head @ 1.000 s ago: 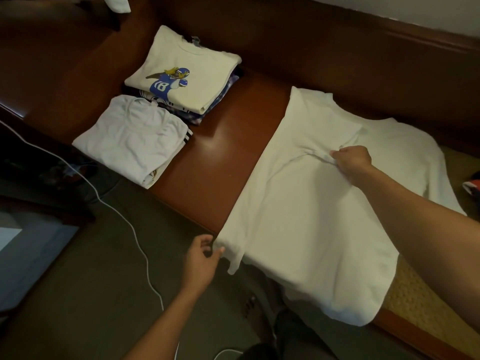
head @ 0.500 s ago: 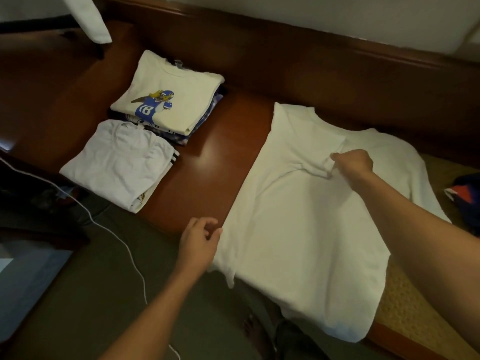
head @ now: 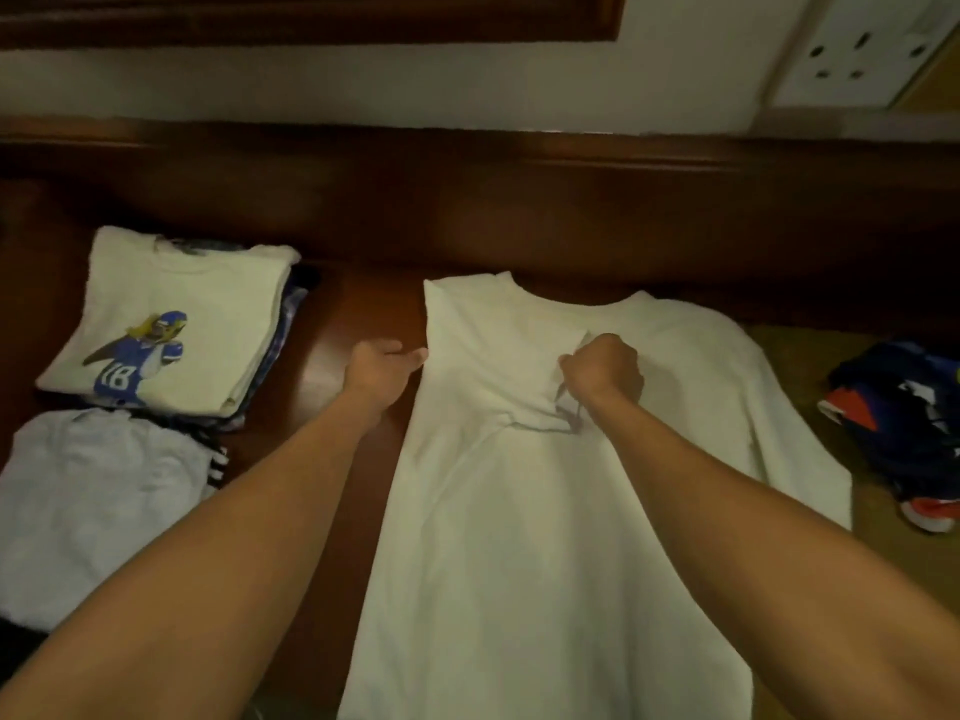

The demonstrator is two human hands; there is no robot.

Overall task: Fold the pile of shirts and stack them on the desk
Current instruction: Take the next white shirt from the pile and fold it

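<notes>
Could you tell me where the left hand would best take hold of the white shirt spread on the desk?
Probably its left edge, just below the shoulder, pinched from the left over the bare desk: the white shirt lies flat, that edge is straight and free, and the left hand is right beside it.

Dim, warm light. Dark wood desk (head: 363,304) with raised back rail (head: 519,200). Above desk: white wall (head: 415,85), socket plate (head: 852,49) at right, dark wooden frame (head: 311,18) at left.

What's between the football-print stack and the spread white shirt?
Head view: a bare strip of desk, with the left hand stretched across it to the white shirt's edge.
</notes>
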